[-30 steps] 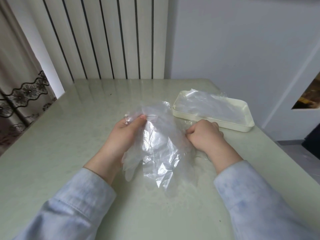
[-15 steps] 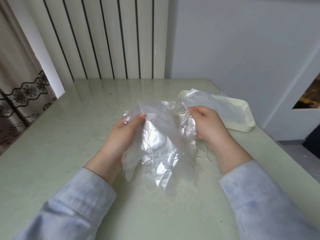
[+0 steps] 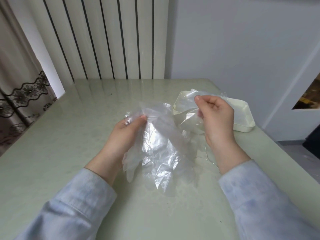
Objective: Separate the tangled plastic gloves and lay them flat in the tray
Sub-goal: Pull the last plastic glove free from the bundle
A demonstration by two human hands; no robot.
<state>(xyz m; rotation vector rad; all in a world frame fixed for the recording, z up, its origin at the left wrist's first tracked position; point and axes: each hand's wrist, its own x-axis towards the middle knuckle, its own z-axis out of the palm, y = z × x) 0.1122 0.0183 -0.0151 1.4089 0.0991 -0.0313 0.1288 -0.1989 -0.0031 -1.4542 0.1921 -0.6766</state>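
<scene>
Pale green and glossy, the surface (image 3: pixel 69 135) runs back to a white ribbed radiator (image 3: pixel 103 37) and a plain wall, with a lace-edged curtain (image 3: pixel 20 94) at the far left. On the left hand (image 3: pixel 126 134), the fingers (image 3: pixel 138 120) are pressed together and pinch the top edge of the gloves (image 3: pixel 159 149), a crumpled clear bundle that hangs from that grip and spreads down onto the surface between the two wrists. On the right hand (image 3: pixel 216 118), the fingers (image 3: pixel 213 105) are curled, and thumb and forefinger pinch one glove (image 3: pixel 188 122), raised above the surface and stretched out to the right of the bundle; whether it has come fully free of the bundle cannot be told through the clear film. Just behind the right hand sits the cream tray (image 3: pixel 242 116), near the right edge of the surface, with more clear film lying in it at its left end. A thin thread (image 3: pixel 207 155) lies on the surface beside the right wrist. Both forearms wear light blue sleeves (image 3: pixel 78 201).
</scene>
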